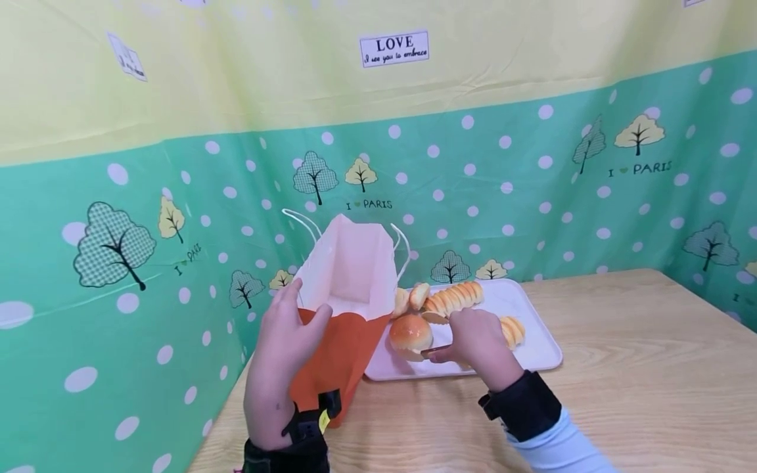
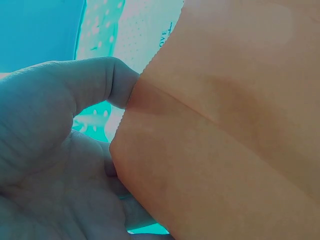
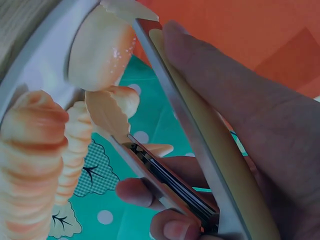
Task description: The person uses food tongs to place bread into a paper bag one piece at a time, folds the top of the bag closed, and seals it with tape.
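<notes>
An orange paper bag (image 1: pixel 334 351) with a white inside and white cord handles stands tilted, its mouth facing up toward me. My left hand (image 1: pixel 290 335) holds the bag's left top edge, the thumb reaching over the rim at the mouth; part of the fingers is hidden behind the paper in the left wrist view. My right hand (image 1: pixel 481 341) grips a pair of tongs (image 3: pixel 195 130) with scalloped beige tips. Those tips lie on either side of a round glazed bun (image 1: pixel 411 334) on a white tray (image 1: pixel 538 341); whether they press it, I cannot tell.
Ridged bread rolls (image 1: pixel 458 299) and smaller bread pieces (image 1: pixel 418 295) lie toward the tray's back, with another ridged roll (image 1: pixel 512 330) right of my hand. The wooden table (image 1: pixel 639 368) extends right. A green and yellow patterned cloth (image 1: pixel 503 164) hangs behind.
</notes>
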Available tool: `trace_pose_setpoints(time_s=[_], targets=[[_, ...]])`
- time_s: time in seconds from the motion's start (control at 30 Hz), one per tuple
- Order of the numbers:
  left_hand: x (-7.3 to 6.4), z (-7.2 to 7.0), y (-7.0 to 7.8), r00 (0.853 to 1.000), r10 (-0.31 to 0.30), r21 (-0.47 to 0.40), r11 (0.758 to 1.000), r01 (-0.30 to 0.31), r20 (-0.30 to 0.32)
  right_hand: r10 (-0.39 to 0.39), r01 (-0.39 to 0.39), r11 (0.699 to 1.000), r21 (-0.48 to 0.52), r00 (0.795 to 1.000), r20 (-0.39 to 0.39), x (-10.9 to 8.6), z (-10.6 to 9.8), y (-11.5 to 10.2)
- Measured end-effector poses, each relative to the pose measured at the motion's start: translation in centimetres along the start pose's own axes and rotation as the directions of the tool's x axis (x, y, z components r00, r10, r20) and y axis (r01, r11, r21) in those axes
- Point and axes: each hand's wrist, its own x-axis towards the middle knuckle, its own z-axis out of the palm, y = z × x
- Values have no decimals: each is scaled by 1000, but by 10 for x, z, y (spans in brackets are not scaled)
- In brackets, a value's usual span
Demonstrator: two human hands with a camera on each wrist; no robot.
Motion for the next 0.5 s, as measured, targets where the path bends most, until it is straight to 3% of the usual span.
trace_pose_setpoints(time_s=[0.27,0.5], targets=[[1,2,2,1000,-12,-9,1000,12,12,-1,1,1000,0,998,-59,2,4,0],[2,4,2,1000,-4,-9,1000,4,17,22,-21,999,25,999,-34,3,-6,6]])
